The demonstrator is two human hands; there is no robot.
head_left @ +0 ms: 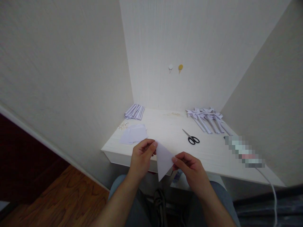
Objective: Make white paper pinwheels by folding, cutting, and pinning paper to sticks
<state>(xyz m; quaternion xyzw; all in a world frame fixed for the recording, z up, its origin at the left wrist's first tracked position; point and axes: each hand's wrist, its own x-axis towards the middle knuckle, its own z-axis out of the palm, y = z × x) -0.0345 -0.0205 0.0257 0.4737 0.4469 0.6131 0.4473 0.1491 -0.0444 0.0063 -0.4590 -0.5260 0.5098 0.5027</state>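
Note:
A sheet of white paper folded into a triangle (163, 161) hangs between my hands, just in front of the table's front edge. My left hand (143, 154) pinches its upper left corner between thumb and fingers. At the right corner, my right hand (188, 165) grips it the same way. One point of the triangle hangs downward. Beyond my left hand lie several loose white paper sheets (137, 133), overlapping on the tabletop. Scissors with black handles (193, 140) rest on the table beyond my right hand, blades toward the back left.
On the white table (163, 126), a bundle of rolled paper tubes (134, 112) lies back left, with small pale pieces (123, 126) nearby. Several paper pinwheels on sticks (208, 119) lie back right. A blurred-out object (245, 152) with a white cable (272, 186) is at right. Walls enclose three sides.

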